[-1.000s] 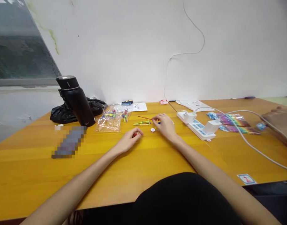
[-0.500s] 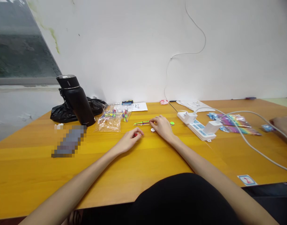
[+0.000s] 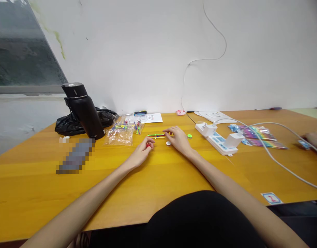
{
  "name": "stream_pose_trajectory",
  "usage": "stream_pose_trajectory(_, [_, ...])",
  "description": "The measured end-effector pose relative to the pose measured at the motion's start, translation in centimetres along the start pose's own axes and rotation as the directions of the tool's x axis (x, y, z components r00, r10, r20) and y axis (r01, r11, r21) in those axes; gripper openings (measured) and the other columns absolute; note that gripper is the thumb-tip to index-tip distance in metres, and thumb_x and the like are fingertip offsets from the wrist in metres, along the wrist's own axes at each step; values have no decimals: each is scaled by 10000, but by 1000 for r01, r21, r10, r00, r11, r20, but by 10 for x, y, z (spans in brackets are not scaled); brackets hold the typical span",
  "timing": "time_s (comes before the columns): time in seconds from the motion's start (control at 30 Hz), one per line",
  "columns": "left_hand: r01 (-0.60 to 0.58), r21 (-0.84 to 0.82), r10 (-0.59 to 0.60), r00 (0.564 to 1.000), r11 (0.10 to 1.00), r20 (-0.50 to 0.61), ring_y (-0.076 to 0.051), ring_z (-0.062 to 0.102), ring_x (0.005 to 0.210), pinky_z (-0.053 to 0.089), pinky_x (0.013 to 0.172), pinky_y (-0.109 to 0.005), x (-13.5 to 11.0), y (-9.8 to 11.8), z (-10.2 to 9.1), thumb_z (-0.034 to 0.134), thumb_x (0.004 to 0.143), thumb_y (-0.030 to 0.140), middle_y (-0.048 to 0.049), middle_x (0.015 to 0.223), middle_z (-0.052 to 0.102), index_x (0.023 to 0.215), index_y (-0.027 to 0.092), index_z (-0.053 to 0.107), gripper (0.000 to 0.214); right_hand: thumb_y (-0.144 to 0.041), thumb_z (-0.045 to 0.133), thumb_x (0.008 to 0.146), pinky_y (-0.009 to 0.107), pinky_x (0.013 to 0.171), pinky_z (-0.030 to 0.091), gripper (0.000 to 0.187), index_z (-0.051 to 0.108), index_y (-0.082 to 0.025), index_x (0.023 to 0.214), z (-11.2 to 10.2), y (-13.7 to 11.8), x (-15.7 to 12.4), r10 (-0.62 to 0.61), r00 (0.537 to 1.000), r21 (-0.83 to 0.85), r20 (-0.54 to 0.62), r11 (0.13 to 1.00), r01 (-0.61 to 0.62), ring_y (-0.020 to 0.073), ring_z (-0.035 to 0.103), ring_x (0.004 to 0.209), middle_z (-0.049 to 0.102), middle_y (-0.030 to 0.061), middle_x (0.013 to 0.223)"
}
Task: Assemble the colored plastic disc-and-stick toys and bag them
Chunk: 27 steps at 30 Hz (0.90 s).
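Observation:
My left hand (image 3: 140,154) has its fingers curled around a small red plastic piece (image 3: 148,145), part of which shows between thumb and fingers. My right hand (image 3: 179,140) rests on the table with its fingers bent and slightly apart, the tips at the right end of several thin coloured sticks (image 3: 155,135). Those sticks, yellow-green, dark and pale, lie side by side. A small white disc (image 3: 168,143) is just below my right fingers. Beyond that hand, to its right, lies a bright green disc (image 3: 189,136).
A clear bag of coloured parts (image 3: 119,136) lies left of centre, near a black bottle (image 3: 87,113) and a blurred-out phone (image 3: 77,156). On the right are a white power strip (image 3: 217,139), looping cables, rainbow-coloured packets (image 3: 263,134) and another person's hand (image 3: 316,140).
My left hand has drawn slightly left and its fingers have shifted, showing more of the red piece. The yellow-green stick now lies flatter, alongside the others. The other person's hand has moved a little.

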State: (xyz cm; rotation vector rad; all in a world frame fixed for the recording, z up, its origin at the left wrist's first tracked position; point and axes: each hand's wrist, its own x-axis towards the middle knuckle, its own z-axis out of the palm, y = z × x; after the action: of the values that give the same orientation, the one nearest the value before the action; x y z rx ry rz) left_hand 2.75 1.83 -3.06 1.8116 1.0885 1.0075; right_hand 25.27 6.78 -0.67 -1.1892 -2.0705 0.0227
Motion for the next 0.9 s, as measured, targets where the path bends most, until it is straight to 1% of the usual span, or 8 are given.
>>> stream_pose_trajectory(0.07, [5, -13, -6, 1000, 1000, -20, -154, 548, 914, 423, 878, -304, 2, -4, -2, 483, 866, 125, -36, 1041, 588, 1119, 197, 511, 265, -212, 532, 990, 341, 857, 491, 197, 714, -208, 1066, -1, -7, -5, -78, 997, 91, -6, 993, 79, 216, 629, 951, 712, 64, 994])
stream_pose_trajectory(0.13, [4, -74, -6, 1000, 997, -27, -156, 574, 932, 442, 894, -315, 4, -9, -3, 532, 863, 134, -60, 1097, 605, 1127, 194, 490, 275, -220, 519, 1000, 339, 861, 500, 212, 691, -226, 1124, -3, -17, -11, -161, 986, 149, 28, 977, 156, 212, 629, 968, 695, 64, 1013])
stream_pose_trajectory(0.23, [-34, -232, 36, 999, 972, 5, -164, 625, 1025, 463, 961, -336, 6, -15, -2, 585, 880, 170, -94, 1177, 621, 1128, 196, 465, 277, -233, 536, 997, 351, 897, 515, 280, 641, -264, 1254, -5, -33, -19, -286, 950, 186, 123, 947, 261, 213, 625, 1027, 673, 68, 1077])
stream_pose_trajectory(0.33, [-28, -309, 41, 999, 951, 34, -188, 641, 1142, 470, 1014, -353, 6, -15, -1, 633, 875, 179, -125, 1303, 597, 1143, 198, 463, 318, -243, 553, 991, 371, 948, 522, 354, 590, -292, 1339, -5, -42, -22, -361, 912, 199, 197, 925, 323, 214, 617, 1100, 641, 78, 1203])
stream_pose_trajectory(0.47, [16, -396, 21, 996, 918, 87, -204, 677, 1131, 499, 994, -360, 3, -10, -1, 672, 872, 203, -142, 1331, 626, 1152, 204, 457, 354, -277, 587, 979, 387, 951, 528, 349, 599, -286, 1328, -2, -39, -22, -368, 904, 171, 215, 926, 336, 227, 621, 1114, 623, 91, 1240])
stream_pose_trajectory(0.63, [77, -434, -7, 987, 898, 161, -170, 717, 999, 515, 930, -331, 2, -5, -1, 675, 890, 252, -131, 1289, 677, 1186, 219, 451, 372, -270, 604, 975, 338, 881, 528, 195, 651, -247, 1162, -1, -36, -22, -353, 917, 187, 186, 929, 319, 206, 644, 1025, 640, 79, 1125])
stream_pose_trajectory(0.77, [82, -421, -15, 987, 903, 162, -148, 716, 920, 508, 915, -323, 2, -5, -1, 657, 876, 200, -113, 1217, 706, 1212, 226, 460, 390, -266, 646, 950, 318, 868, 509, 128, 622, -234, 1072, -4, -38, -22, -334, 925, 233, 182, 928, 289, 197, 643, 1007, 656, 61, 1085])
stream_pose_trajectory(0.9, [98, -407, -39, 988, 908, 150, -145, 710, 945, 494, 959, -345, 2, -5, -1, 614, 861, 137, -98, 1197, 703, 1213, 229, 463, 394, -313, 668, 933, 300, 820, 488, 133, 580, -221, 968, -3, -39, -22, -295, 941, 235, 164, 939, 253, 192, 636, 942, 660, 46, 993])
